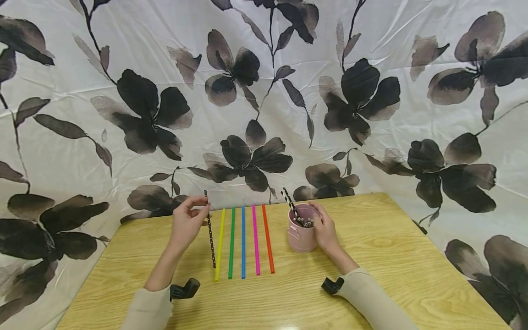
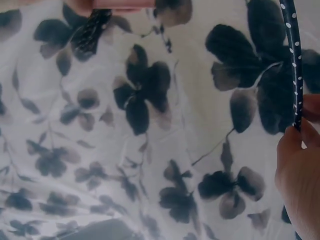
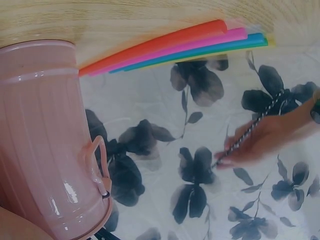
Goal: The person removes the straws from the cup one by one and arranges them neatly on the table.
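Note:
Between thumb and fingers my left hand (image 1: 189,222) pinches a black straw with white dots (image 1: 211,238), near its upper end. The straw is tilted, its lower end beside the yellow straw (image 1: 220,245). In the left wrist view the dotted straw (image 2: 294,55) stands up out of the fingertips. My right hand (image 1: 326,229) holds a pink metal bucket (image 1: 302,238) by its right side, fingers over the rim. Several black-and-white patterned straws (image 1: 290,201) stick up or lean inside it. The right wrist view shows the bucket (image 3: 47,135) close, with its small side handle.
Right of the yellow straw lie a green straw (image 1: 232,243), a blue straw (image 1: 243,243), a magenta straw (image 1: 256,240) and a red straw (image 1: 268,238), side by side on the wooden table (image 1: 371,247). A floral cloth (image 1: 255,114) hangs behind the table's back edge.

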`<state>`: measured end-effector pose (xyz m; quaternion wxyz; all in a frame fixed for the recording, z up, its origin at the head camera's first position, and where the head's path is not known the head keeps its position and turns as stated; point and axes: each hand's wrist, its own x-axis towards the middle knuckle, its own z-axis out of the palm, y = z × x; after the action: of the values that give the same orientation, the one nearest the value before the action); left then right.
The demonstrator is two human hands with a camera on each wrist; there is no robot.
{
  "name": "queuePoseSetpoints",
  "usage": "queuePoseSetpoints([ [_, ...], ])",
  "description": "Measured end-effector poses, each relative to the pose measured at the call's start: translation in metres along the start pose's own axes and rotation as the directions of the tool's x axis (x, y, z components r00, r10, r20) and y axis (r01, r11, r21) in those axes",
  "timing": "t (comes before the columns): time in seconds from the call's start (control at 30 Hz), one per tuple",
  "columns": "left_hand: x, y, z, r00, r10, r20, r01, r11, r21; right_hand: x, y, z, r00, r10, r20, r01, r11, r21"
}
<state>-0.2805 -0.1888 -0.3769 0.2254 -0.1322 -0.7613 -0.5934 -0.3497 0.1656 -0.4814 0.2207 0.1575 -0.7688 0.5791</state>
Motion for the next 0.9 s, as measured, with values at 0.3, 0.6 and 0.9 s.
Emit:
queuePoseSetpoints([
  [0.3, -0.004, -0.031, -0.015, 0.973, -0.2, 0.112, 0.192, 0.978, 0.078, -0.001, -0.002, -0.002, 0.999, 0.031, 0.029, -0.031, 0.999, 0.015],
  [0.6, -0.002, -0.12, -0.029, 0.966, -0.191, 0.173, 0.18, 0.981, 0.078, -0.001, -0.002, -0.002, 0.999, 0.03, 0.035, -0.031, 0.999, 0.026],
  [0.9, 0.001, -0.127, -0.025, 0.943, -0.298, 0.15, 0.284, 0.953, 0.107, -0.002, -0.004, -0.002, 0.999, 0.033, 0.026, -0.034, 0.998, 0.06],
])
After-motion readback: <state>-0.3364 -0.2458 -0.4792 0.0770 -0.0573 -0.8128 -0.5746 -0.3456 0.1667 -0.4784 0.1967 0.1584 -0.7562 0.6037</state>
